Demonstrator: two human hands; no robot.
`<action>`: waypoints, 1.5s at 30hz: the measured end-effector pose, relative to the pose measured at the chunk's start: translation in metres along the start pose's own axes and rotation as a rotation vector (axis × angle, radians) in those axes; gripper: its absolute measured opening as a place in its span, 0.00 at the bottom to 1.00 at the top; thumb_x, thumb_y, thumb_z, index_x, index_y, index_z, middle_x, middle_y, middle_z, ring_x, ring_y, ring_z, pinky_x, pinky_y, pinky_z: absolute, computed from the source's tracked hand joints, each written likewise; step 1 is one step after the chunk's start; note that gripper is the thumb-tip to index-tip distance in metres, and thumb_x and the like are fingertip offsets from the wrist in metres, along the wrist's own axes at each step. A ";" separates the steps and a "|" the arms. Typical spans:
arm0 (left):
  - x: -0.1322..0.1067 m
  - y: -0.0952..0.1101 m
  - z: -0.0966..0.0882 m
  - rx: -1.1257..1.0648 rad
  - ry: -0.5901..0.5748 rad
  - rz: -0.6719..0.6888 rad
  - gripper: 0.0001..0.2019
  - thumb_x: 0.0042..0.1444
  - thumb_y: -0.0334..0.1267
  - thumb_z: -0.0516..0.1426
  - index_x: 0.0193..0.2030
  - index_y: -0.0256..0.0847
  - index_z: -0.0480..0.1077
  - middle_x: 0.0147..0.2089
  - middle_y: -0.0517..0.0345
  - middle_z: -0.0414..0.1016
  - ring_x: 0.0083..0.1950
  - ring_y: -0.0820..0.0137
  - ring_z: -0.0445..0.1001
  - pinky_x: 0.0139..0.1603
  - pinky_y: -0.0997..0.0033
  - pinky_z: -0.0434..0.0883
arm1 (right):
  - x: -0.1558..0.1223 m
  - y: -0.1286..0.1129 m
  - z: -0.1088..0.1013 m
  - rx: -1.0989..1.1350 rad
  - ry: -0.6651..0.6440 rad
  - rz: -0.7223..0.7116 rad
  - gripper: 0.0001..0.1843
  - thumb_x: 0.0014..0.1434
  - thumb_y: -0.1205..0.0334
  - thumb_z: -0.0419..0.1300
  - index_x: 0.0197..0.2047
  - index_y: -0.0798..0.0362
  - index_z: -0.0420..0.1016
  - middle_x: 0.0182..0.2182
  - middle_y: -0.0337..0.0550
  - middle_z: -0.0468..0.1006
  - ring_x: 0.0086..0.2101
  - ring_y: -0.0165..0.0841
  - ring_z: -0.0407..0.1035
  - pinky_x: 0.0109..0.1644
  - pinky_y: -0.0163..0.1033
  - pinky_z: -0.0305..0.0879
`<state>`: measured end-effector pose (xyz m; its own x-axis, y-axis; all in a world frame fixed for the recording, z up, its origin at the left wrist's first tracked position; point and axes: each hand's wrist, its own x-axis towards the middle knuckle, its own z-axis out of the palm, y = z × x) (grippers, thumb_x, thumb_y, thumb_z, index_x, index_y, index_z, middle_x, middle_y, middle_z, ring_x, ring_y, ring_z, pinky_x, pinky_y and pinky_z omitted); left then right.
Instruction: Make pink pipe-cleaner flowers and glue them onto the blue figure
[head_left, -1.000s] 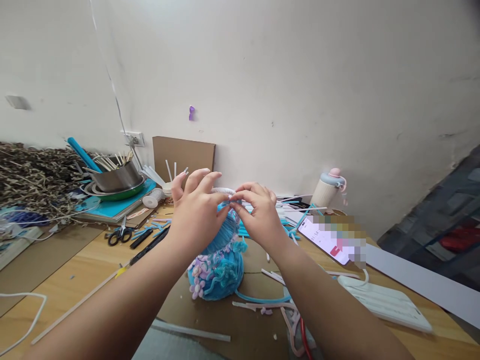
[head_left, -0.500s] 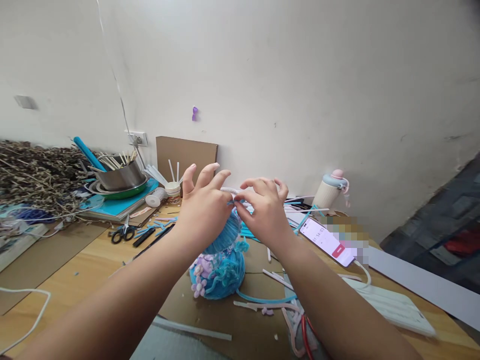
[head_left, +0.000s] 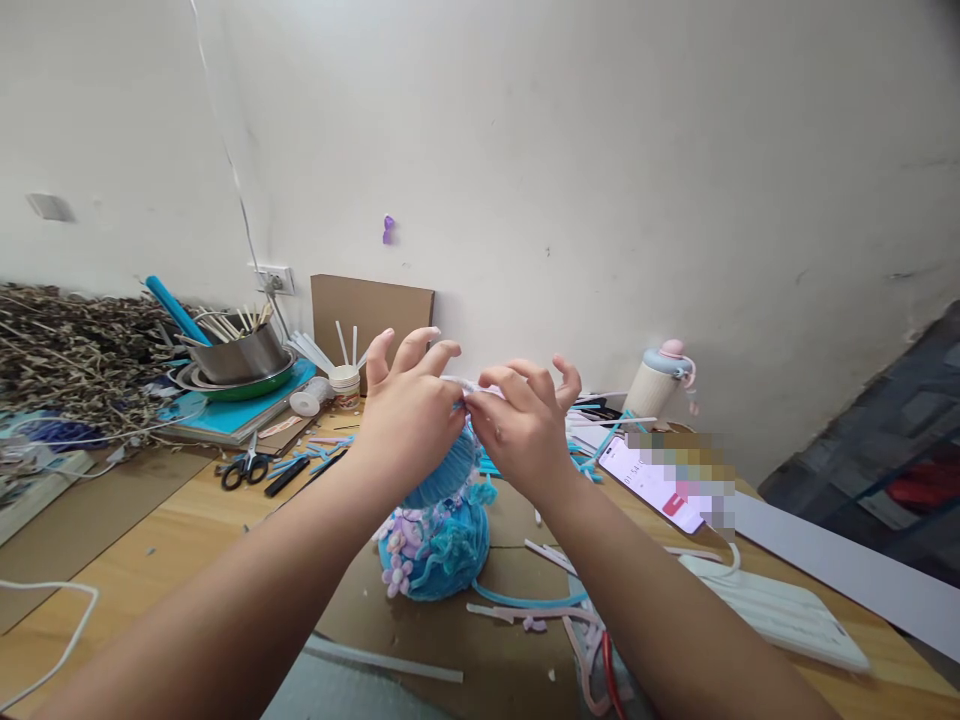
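Note:
A blue fuzzy pipe-cleaner craft (head_left: 442, 565) stands upright on the cardboard, with a ribbed dome over a rounded base. Pale pink flowers (head_left: 397, 575) and teal curled strands decorate its base. Over its top, my left hand (head_left: 409, 430) pinches a white pipe cleaner (head_left: 459, 382) between thumb and index finger, other fingers raised. Thumb and index finger of my right hand (head_left: 525, 425) close on the same strand from the other side, almost touching the left fingertips. The hands hide the craft's very top and the exact pinch point.
Scissors (head_left: 244, 468) and cut blue pieces lie at left, near a metal pot (head_left: 244, 350) of sticks. Loose pipe cleaners and red-handled pliers (head_left: 611, 672) lie at front right. A phone (head_left: 652, 485), a power bank (head_left: 780, 615) and a bottle (head_left: 656, 385) are farther right.
My right hand's thumb and index finger have drawn closer together and in toward the left fingertips; its outer fingers have shifted. My left hand has barely moved.

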<state>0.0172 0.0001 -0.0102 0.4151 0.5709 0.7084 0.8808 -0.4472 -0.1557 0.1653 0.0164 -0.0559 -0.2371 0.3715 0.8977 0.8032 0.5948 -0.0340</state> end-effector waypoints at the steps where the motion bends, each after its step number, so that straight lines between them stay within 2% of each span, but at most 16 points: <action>1: 0.000 -0.001 0.000 -0.003 0.002 0.000 0.07 0.54 0.37 0.58 0.28 0.48 0.77 0.53 0.58 0.73 0.63 0.56 0.58 0.64 0.41 0.46 | -0.001 0.000 -0.001 0.011 0.010 0.045 0.08 0.61 0.63 0.54 0.36 0.44 0.74 0.42 0.38 0.76 0.50 0.38 0.63 0.62 0.54 0.33; 5: 0.000 -0.004 0.002 -0.002 0.008 0.016 0.07 0.53 0.39 0.59 0.26 0.47 0.77 0.53 0.56 0.72 0.63 0.56 0.58 0.63 0.40 0.46 | -0.005 -0.001 -0.003 0.032 0.002 0.169 0.05 0.58 0.62 0.57 0.35 0.46 0.74 0.44 0.41 0.73 0.49 0.40 0.63 0.62 0.54 0.36; 10: 0.001 -0.005 0.001 0.009 -0.015 0.012 0.07 0.54 0.40 0.59 0.28 0.49 0.77 0.54 0.57 0.72 0.64 0.56 0.57 0.64 0.41 0.44 | -0.008 -0.004 -0.001 -0.049 -0.048 0.155 0.07 0.58 0.61 0.56 0.37 0.46 0.75 0.48 0.43 0.72 0.52 0.43 0.60 0.61 0.58 0.32; 14: 0.001 -0.005 0.000 0.019 -0.049 0.004 0.07 0.54 0.41 0.58 0.29 0.49 0.77 0.55 0.57 0.71 0.65 0.56 0.55 0.64 0.42 0.42 | -0.006 -0.004 0.003 -0.037 -0.084 0.169 0.06 0.58 0.62 0.57 0.36 0.46 0.75 0.47 0.42 0.73 0.51 0.42 0.60 0.60 0.57 0.34; 20: 0.001 -0.004 0.000 0.028 -0.068 -0.013 0.07 0.54 0.40 0.58 0.29 0.49 0.77 0.56 0.58 0.71 0.65 0.57 0.55 0.64 0.44 0.42 | -0.005 -0.009 0.010 0.030 -0.017 0.230 0.05 0.55 0.65 0.59 0.29 0.49 0.75 0.44 0.41 0.73 0.48 0.40 0.61 0.59 0.54 0.39; 26: 0.002 -0.002 0.000 0.020 -0.065 -0.007 0.08 0.54 0.38 0.57 0.29 0.48 0.78 0.55 0.58 0.71 0.65 0.58 0.55 0.64 0.45 0.42 | -0.009 -0.015 0.017 0.060 0.056 0.271 0.07 0.54 0.66 0.58 0.26 0.50 0.74 0.42 0.41 0.72 0.45 0.40 0.62 0.54 0.50 0.46; 33: 0.003 -0.006 0.001 0.006 -0.065 -0.020 0.07 0.54 0.39 0.58 0.28 0.48 0.78 0.54 0.56 0.71 0.64 0.56 0.56 0.64 0.43 0.41 | -0.016 -0.016 0.017 0.036 0.015 0.329 0.04 0.55 0.60 0.60 0.34 0.49 0.76 0.46 0.43 0.72 0.49 0.42 0.61 0.58 0.53 0.41; 36: 0.005 -0.007 0.001 -0.017 -0.084 -0.032 0.08 0.54 0.39 0.58 0.28 0.49 0.78 0.54 0.57 0.72 0.64 0.56 0.56 0.64 0.42 0.41 | -0.017 -0.017 0.017 0.060 0.032 0.388 0.03 0.55 0.62 0.60 0.31 0.49 0.76 0.45 0.43 0.72 0.50 0.41 0.62 0.59 0.53 0.40; 39: 0.007 -0.006 0.000 -0.021 -0.095 -0.034 0.09 0.54 0.40 0.57 0.26 0.48 0.78 0.54 0.58 0.72 0.64 0.56 0.56 0.64 0.42 0.42 | -0.017 -0.018 0.018 0.103 0.054 0.466 0.04 0.54 0.63 0.61 0.30 0.49 0.77 0.44 0.42 0.73 0.49 0.40 0.63 0.58 0.51 0.43; 45: 0.008 -0.007 0.000 -0.014 -0.105 -0.029 0.08 0.54 0.40 0.57 0.29 0.50 0.78 0.53 0.58 0.72 0.63 0.56 0.57 0.63 0.41 0.42 | -0.015 -0.019 0.027 0.242 0.029 0.587 0.05 0.53 0.59 0.63 0.33 0.46 0.79 0.43 0.41 0.73 0.48 0.40 0.64 0.53 0.48 0.51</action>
<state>0.0143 0.0076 -0.0032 0.4116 0.6526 0.6362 0.8899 -0.4384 -0.1261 0.1385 0.0185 -0.0800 0.2226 0.6670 0.7110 0.6481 0.4436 -0.6190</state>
